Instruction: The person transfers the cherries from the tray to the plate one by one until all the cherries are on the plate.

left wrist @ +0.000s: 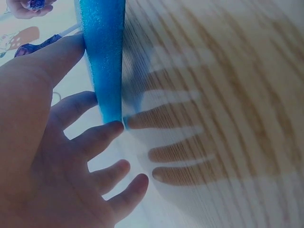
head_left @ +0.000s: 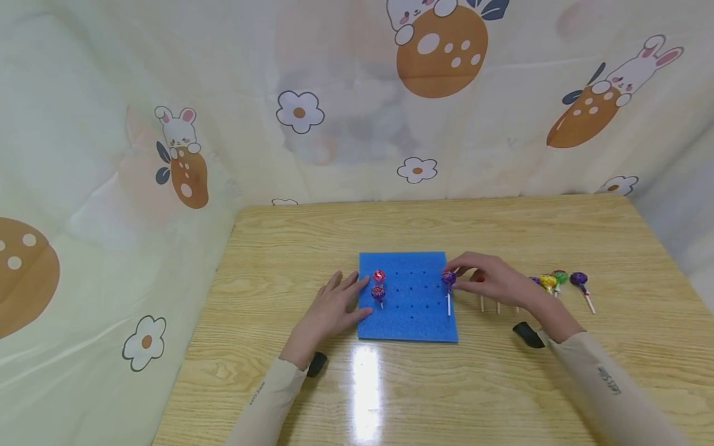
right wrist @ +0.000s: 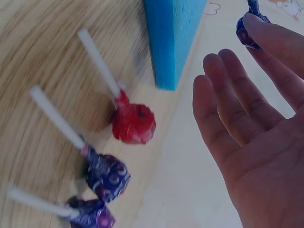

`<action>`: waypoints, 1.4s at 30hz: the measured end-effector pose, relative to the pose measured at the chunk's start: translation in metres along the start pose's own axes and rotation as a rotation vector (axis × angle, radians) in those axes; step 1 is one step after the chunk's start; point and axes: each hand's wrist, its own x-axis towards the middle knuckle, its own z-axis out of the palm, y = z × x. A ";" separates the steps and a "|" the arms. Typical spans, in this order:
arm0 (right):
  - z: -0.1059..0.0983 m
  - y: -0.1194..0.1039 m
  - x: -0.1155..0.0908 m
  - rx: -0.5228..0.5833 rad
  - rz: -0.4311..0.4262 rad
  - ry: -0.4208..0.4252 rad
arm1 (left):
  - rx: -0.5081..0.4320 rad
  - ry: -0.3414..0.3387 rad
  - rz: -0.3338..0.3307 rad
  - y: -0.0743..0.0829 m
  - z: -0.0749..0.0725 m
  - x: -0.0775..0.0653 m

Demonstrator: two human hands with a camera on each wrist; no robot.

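Observation:
A blue foam board point(head_left: 413, 329) with rows of small holes lies on the table. My left hand point(head_left: 329, 308) rests at its left side, fingers spread and fairly straight; in the left wrist view the fingertips meet the edge of the foam point(left wrist: 105, 52). Two lollipops stand in the board near that hand, a red one point(head_left: 379, 276) and a darker red-and-purple one point(head_left: 378, 293). Over the board's right edge, my right hand point(head_left: 493, 282) pinches a purple lollipop point(head_left: 449, 278) by its wrapped head between thumb and index finger, the white stick pointing down. Its other fingers extend loosely.
Right of the board, partly under my right hand, lie a red lollipop point(right wrist: 135, 124), a purple lollipop point(right wrist: 109, 178) and another purple one point(right wrist: 92, 213). Farther right are a yellow point(head_left: 548, 282), a green point(head_left: 559, 275) and a purple lollipop point(head_left: 579, 279). A patterned curtain point(head_left: 346, 161) hangs behind the table.

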 end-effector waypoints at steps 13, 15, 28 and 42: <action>-0.014 0.007 -0.020 -0.022 0.047 -0.002 | 0.005 0.006 0.001 -0.002 0.002 0.000; -0.016 0.009 -0.023 -0.020 0.046 0.002 | 0.003 0.004 0.000 -0.002 0.002 0.000; -0.030 0.018 -0.045 -0.014 0.058 0.037 | -0.003 0.001 -0.002 0.000 0.000 -0.001; -0.047 0.025 -0.066 -0.048 0.102 0.038 | -0.015 0.012 0.015 0.002 -0.002 -0.002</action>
